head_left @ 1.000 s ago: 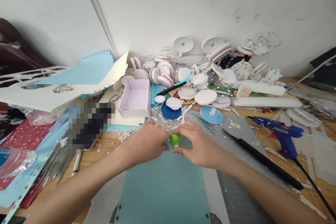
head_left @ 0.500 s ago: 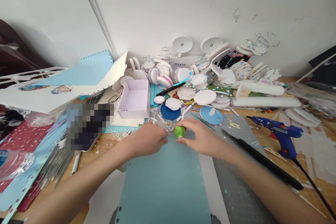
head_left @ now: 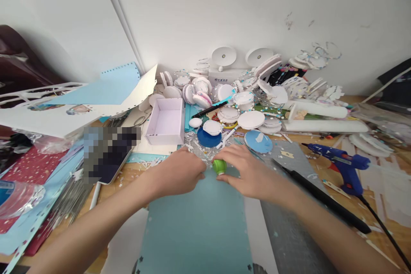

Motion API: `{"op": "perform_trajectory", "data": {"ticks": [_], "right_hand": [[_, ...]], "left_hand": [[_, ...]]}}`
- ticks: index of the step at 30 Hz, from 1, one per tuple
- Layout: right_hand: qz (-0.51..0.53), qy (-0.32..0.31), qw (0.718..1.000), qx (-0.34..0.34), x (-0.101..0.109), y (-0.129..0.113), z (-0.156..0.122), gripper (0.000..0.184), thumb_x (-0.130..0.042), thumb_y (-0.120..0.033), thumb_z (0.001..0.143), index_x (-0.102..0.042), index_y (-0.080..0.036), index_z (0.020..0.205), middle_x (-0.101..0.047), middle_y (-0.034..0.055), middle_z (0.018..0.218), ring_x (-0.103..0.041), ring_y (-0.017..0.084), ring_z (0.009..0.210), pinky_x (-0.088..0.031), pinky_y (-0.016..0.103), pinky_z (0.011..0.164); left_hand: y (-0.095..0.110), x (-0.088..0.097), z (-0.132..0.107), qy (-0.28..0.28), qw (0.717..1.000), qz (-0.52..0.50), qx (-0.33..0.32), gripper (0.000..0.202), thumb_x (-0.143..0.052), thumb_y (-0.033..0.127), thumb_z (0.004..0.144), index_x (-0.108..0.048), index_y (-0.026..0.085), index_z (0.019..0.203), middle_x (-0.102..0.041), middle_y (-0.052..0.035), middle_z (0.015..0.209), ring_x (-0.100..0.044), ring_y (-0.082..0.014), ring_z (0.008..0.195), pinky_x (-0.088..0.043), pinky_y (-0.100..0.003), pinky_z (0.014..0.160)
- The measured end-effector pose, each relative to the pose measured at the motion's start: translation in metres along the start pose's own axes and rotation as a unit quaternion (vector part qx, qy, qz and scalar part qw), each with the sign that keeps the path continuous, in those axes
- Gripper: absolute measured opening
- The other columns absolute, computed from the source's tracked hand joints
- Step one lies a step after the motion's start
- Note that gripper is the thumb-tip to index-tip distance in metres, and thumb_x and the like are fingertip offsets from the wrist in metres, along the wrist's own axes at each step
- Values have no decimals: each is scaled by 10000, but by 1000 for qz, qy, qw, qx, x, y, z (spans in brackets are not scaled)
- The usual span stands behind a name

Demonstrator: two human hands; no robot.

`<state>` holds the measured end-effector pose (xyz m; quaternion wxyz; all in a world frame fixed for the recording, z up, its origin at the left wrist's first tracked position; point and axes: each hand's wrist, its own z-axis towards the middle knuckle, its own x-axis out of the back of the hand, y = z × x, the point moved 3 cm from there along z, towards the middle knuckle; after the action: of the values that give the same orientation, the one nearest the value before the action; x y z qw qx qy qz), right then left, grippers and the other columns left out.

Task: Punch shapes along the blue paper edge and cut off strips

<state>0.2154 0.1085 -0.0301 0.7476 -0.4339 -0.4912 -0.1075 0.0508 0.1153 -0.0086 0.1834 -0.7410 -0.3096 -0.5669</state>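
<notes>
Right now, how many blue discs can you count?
2: the dark blue disc, partly covered by a white disc, and the light blue disc beyond the right hand. More may be hidden.

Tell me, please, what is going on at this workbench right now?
The person's right hand holds a small green object at the far edge of a blue-green sheet. The left hand is curled at the same edge; whether it grips the sheet is hard to tell. An open lilac box stands beyond the left hand, and a blue glue gun lies off to the right.
</notes>
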Motion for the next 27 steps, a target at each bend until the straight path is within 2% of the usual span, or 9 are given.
{"op": "perform_trajectory", "data": {"ticks": [9, 15, 20, 27], "right_hand": [[7, -10, 1000, 2, 3, -1, -2, 272, -693, -186, 793, -568, -204, 1034, -619, 51, 1033, -510, 243, 1025, -387, 402, 894], [26, -45, 999, -13, 4, -4, -2, 190, -693, -190, 789, -575, -199, 938, -608, 32, 947, -513, 228, 956, -403, 379, 844], [51, -5, 998, -29, 3, 0, -1, 230, -725, -157, 735, -583, -196, 912, -609, 32, 919, -520, 224, 950, -401, 362, 842], [50, 8, 998, -25, -9, -2, -1, 232, -742, -182, 712, -588, -203, 885, -634, 19, 884, -546, 219, 902, -376, 364, 807]], "left_hand": [[0, 3, -3, 6, 1000, -17, -13, 238, -534, 206, 887, -576, 176, 655, -627, -27, 618, -609, -216, 670, -430, -341, 706], [2, 7, -2, 20, 999, -21, -15, 271, -493, 213, 892, -556, 179, 630, -614, -26, 600, -583, -197, 623, -418, -333, 705], [-3, 6, -5, 38, 998, -49, -31, 255, -491, 199, 883, -521, 180, 631, -592, -6, 598, -552, -172, 604, -412, -311, 717], [-4, 4, -5, 16, 998, -40, -45, 256, -486, 165, 861, -483, 178, 605, -587, -6, 595, -537, -170, 602, -396, -306, 712]]}}
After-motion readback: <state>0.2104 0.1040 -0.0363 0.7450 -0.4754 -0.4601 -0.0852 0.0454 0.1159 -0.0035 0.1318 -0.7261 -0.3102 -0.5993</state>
